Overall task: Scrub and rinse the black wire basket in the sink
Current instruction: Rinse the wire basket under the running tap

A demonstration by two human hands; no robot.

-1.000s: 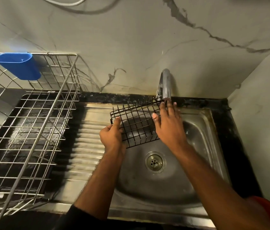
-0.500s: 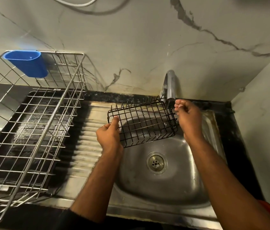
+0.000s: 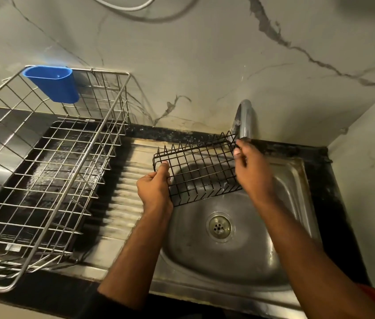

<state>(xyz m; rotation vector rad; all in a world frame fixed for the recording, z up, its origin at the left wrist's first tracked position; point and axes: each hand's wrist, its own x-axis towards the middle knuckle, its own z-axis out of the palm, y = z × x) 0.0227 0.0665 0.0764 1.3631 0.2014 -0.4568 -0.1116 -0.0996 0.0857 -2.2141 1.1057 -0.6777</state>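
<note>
The left hand (image 3: 155, 188) has its grip closed on the left edge of the black wire basket (image 3: 197, 171), thumb lying up along the wires and the other fingers curled round from below. The right hand (image 3: 252, 168) is at the basket's right end, up by the far corner, with its fingers bent against the wires there; its grip looks to be pinching the basket's edge, though the fingertips are partly hidden.

The basket is held up between both hands, tilted, above the back left part of the sink (image 3: 297, 180), apart from the bowl below it. Its far right corner sits just under the spout of the tap (image 3: 244, 118), which rises from the back rim. No water stream can be made out. The drain (image 3: 220, 227) lies in the bowl, nearer the person than the basket.

Left of the bowl is the ribbed draining board (image 3: 122, 194). Beyond that, on the dark table, stands a large steel wire dish rack (image 3: 50, 171) over a black tray (image 3: 43, 180). A blue plastic cup (image 3: 54, 85) hangs on the rack's far rim. Marbled wall (image 3: 205, 65) stands behind.
</note>
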